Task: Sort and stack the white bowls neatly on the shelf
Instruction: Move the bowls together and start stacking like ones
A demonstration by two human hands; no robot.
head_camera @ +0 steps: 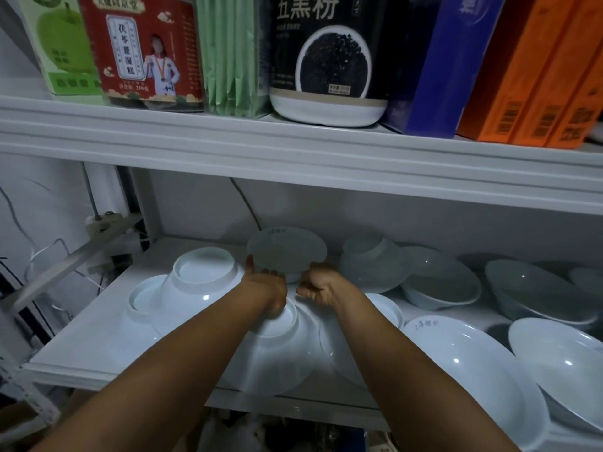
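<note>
Both my hands reach deep into the lower shelf (98, 324) and hold a tilted white bowl (287, 249) by its lower rim, its inside facing me. My left hand (264, 282) grips the left side of the rim, my right hand (318, 283) the right side. Upside-down white bowls lie at the left (204, 278), at the far left (143, 308) and under my forearms (277, 350). Upright white bowls sit to the right (440, 278), (535, 291), (473, 363), (561, 360). Behind the right hand rests an overturned bowl (372, 259).
The upper shelf board (293, 154) hangs low over the bowls and carries boxes and a dark canister (329, 60). A metal brace (81, 256) and loose cables run along the left side. The shelf's front edge lies just under my forearms.
</note>
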